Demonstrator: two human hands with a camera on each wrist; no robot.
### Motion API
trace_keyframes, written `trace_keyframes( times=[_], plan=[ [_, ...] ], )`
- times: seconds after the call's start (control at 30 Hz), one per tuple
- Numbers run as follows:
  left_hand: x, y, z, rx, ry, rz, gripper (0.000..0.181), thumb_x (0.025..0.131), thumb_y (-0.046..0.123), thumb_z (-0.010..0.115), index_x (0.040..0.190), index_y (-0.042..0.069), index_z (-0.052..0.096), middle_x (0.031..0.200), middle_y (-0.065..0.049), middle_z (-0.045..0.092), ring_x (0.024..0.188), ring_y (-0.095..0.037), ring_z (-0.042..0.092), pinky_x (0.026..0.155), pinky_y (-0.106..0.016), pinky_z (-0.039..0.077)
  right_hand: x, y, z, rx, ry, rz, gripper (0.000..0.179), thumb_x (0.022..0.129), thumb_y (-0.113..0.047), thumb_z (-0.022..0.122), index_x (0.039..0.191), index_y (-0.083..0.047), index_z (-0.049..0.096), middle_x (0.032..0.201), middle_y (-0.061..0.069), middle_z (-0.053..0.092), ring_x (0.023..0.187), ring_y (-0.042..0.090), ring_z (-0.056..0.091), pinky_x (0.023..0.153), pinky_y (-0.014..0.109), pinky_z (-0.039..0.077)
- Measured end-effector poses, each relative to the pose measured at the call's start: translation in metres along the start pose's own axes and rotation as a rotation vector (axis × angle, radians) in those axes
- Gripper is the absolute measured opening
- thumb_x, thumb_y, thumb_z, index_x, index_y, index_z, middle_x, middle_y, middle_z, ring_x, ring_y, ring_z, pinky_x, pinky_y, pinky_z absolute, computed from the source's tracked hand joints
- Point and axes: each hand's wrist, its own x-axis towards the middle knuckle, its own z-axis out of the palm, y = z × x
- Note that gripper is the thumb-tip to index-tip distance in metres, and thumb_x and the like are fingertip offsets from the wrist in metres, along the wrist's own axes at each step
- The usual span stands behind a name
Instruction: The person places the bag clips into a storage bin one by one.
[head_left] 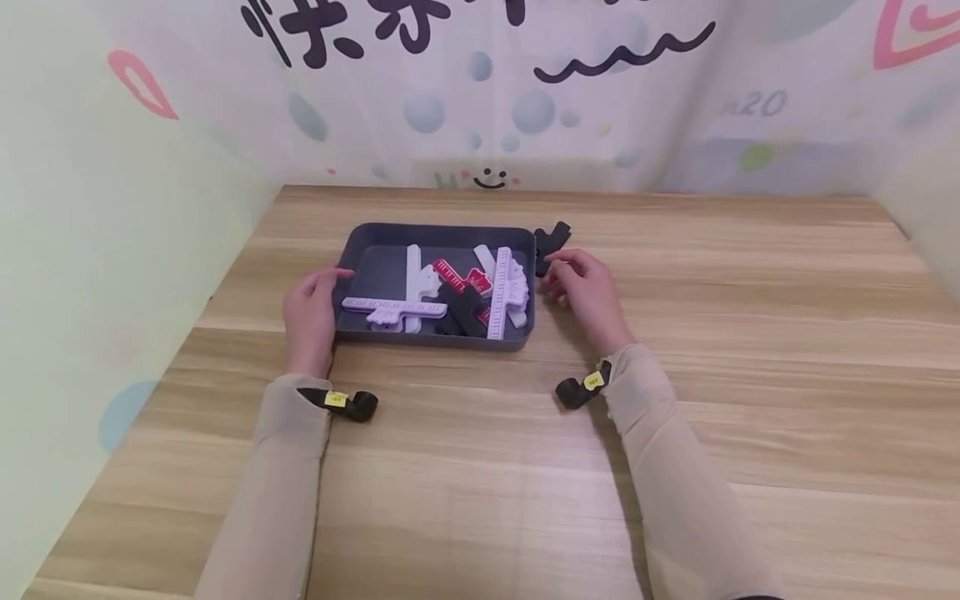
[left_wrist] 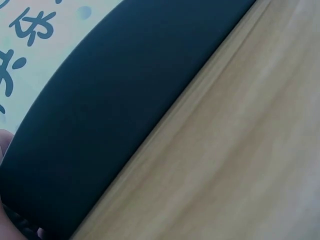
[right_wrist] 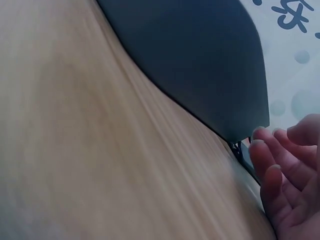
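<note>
A dark grey tray (head_left: 435, 340) lies on the table with several long flat clips in it. My left hand (head_left: 310, 321) grips the tray's left side, thumb over the rim. In the left wrist view, the tray's outer wall (left_wrist: 100, 100) fills much of the picture. Inside are a lilac clip (head_left: 393, 307) at the front, a white clip (head_left: 413, 271), a red clip (head_left: 452, 273), a black clip (head_left: 468, 315) and an upright-lying lilac clip (head_left: 498, 296). My right hand (head_left: 588, 293) holds nothing, its fingers loosely bent beside the tray's right end, fingertips near another black clip (head_left: 553, 240).
The wood-grain table (head_left: 750, 350) extends to both sides and toward me. A printed backdrop (head_left: 525, 108) rises behind it, and a pale wall (head_left: 135, 208) stands at the left. Each wrist carries a black camera band (head_left: 352, 405).
</note>
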Motion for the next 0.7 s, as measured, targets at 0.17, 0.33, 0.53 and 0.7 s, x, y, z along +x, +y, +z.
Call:
trace_keyframes(
  times=[0.17, 0.33, 0.53, 0.7],
  plan=[
    [0.0004, 0.0021, -0.0008, -0.006, -0.001, 0.005, 0.032, 0.090, 0.035, 0.048, 0.098, 0.012, 0.069, 0.122, 0.001, 0.054, 0.113, -0.008, 0.044, 0.097, -0.023, 0.028, 0.0019, -0.0015, 0.0006, -0.050, -0.027, 0.005, 0.024, 0.091, -0.023, 0.049, 0.109, -0.011, 0.058, 0.091, 0.009, 0.062, 0.072, 0.023, 0.058, 0.056, 0.027, 0.046],
    [0.0007, 0.0027, -0.0022, -0.018, 0.003, 0.013, 0.031, 0.091, 0.033, 0.048, 0.098, 0.011, 0.069, 0.122, 0.000, 0.054, 0.112, -0.008, 0.045, 0.097, -0.023, 0.028, 0.0046, -0.0022, 0.0028, -0.107, -0.033, 0.013, 0.025, 0.090, -0.022, 0.050, 0.111, -0.011, 0.058, 0.093, 0.008, 0.061, 0.074, 0.021, 0.057, 0.057, 0.028, 0.047],
    [0.0016, 0.0001, -0.0025, -0.021, 0.006, 0.012, 0.030, 0.091, 0.032, 0.048, 0.098, 0.011, 0.069, 0.121, 0.001, 0.055, 0.112, -0.008, 0.044, 0.097, -0.023, 0.028, 0.0064, 0.0000, 0.0020, -0.133, 0.052, 0.020, 0.027, 0.088, -0.021, 0.052, 0.115, -0.014, 0.054, 0.106, 0.005, 0.051, 0.075, 0.020, 0.057, 0.055, 0.028, 0.048],
    [0.0010, -0.0028, 0.0005, -0.022, -0.001, 0.016, 0.029, 0.090, 0.032, 0.049, 0.097, 0.011, 0.069, 0.121, 0.001, 0.055, 0.112, -0.008, 0.045, 0.096, -0.024, 0.029, 0.0092, 0.0046, -0.0025, -0.132, 0.118, 0.022, 0.036, 0.086, -0.019, 0.054, 0.122, -0.016, 0.051, 0.121, 0.000, 0.037, 0.071, 0.019, 0.056, 0.054, 0.028, 0.049]
  ],
)
